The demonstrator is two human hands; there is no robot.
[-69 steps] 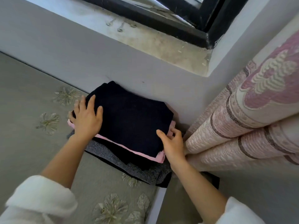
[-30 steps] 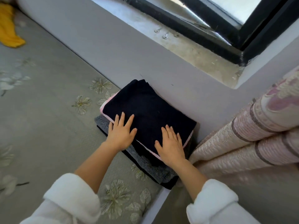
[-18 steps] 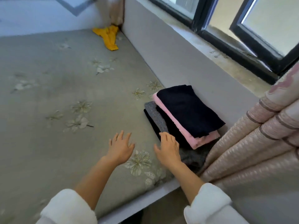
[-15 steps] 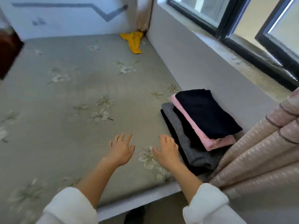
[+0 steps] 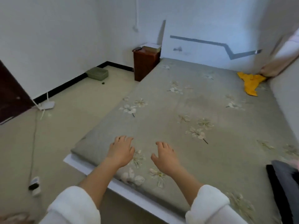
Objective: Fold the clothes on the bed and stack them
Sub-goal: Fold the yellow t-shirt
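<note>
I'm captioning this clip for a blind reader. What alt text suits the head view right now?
The person's left hand and right hand are open and empty over the near end of the floral bed. A crumpled yellow garment lies unfolded in the far right corner, and the edge of the folded stack shows at the right border.

To my left, a dark red wooden cabinet (image 5: 145, 65) is standing against the far wall, carrying 1 greenish box (image 5: 152, 49) on top. Farther left, a green tray (image 5: 97, 73) is sitting on the floor by the skirting. A white power strip (image 5: 47, 105) is lying near a dark door (image 5: 11, 94), with a cable (image 5: 34, 143) trailing nearer to an adapter (image 5: 34, 185). A curtain (image 5: 281, 62) is hanging at the far right.
</note>
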